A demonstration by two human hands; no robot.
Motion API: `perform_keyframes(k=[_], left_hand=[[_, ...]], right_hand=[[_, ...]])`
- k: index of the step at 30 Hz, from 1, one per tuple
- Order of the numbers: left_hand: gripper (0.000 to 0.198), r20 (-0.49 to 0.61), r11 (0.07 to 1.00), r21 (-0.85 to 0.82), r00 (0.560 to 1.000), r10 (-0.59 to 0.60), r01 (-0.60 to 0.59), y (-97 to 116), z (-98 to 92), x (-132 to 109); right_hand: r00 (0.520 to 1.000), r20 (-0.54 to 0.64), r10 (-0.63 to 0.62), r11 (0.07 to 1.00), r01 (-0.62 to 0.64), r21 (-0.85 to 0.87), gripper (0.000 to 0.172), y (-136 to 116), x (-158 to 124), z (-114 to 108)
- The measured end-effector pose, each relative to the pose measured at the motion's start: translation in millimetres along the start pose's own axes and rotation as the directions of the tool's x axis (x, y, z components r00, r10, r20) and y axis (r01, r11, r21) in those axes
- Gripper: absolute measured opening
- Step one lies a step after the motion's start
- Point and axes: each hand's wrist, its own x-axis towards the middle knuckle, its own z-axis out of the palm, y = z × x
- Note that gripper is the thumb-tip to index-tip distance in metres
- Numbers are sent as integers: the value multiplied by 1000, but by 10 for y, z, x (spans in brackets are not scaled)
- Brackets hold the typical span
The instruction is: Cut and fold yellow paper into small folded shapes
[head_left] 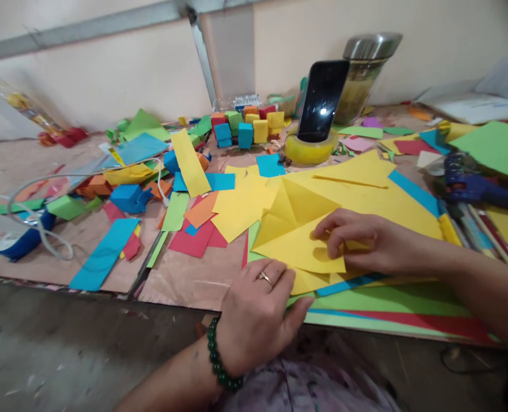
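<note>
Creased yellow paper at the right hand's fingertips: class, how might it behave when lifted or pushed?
The yellow paper would probably feel light, since its edges look thin. It would likely bend first along the creases crossing it. Pushed, it might slide easily, as it lies over flat stacked sheets.

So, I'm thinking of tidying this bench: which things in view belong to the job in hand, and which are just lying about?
Probably in use:
- creased yellow sheet, with the left hand and right hand at it
- stacked coloured sheets beneath

Apparently just lying about:
- phone
- yellow ring below it
- lidded bottle
- blue-handled tool
</note>
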Motion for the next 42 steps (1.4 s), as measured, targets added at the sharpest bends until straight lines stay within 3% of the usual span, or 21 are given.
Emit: perform_keyframes(k=[5,11,15,20,27,42], left_hand=[[28,-18,999,19,999,-34,34,-1,-16,-8],[23,-1,998,60,999,-32,32,6,13,-2],[21,-7,997,76,1000,-23,23,16,13,0],[21,-3,995,96,1000,-3,3,13,10,-1],[23,-8,995,98,1000,-7,8,11,16,-5],[21,1,996,88,1000,-17,16,19,8,35]], right_hand=[[999,29,-44,997,46,-57,16,-98,-78,-13],[1000,17,6,1000,-7,23,4,-83,-73,1],[997,25,72,995,-74,63,18,-48,-26,-6],[989,-48,138,990,-137,25,30,-129,48,37],[962,-194,194,974,-213,-81,29,-138,70,150],[956,-231,182,959,-224,-172,23,-121,82,198]])
